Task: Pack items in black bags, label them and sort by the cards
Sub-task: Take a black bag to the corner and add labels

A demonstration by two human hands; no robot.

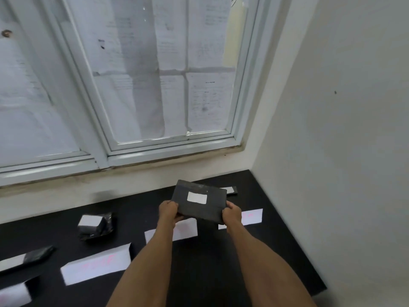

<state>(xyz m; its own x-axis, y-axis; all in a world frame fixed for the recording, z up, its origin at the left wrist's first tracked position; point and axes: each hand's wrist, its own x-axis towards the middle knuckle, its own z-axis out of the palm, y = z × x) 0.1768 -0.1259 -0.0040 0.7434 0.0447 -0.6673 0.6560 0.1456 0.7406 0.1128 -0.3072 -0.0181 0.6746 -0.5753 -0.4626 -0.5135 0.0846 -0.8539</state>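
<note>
Cannot read blurred pink writing on near card point(97, 264). Cannot see middle card point(188, 229) whole behind left forearm point(155, 253).

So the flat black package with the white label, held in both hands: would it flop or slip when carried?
Probably stiff: the package keeps straight edges and a flat face though the left hand and right hand grip only its near corners. Likely not heavy, since fingertip grips hold it up. Its matte wrap looks unlikely to slip.

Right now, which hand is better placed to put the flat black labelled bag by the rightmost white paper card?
Probably the right hand: it grips the black bag right beside that white card; the left hand is farther off.
</note>
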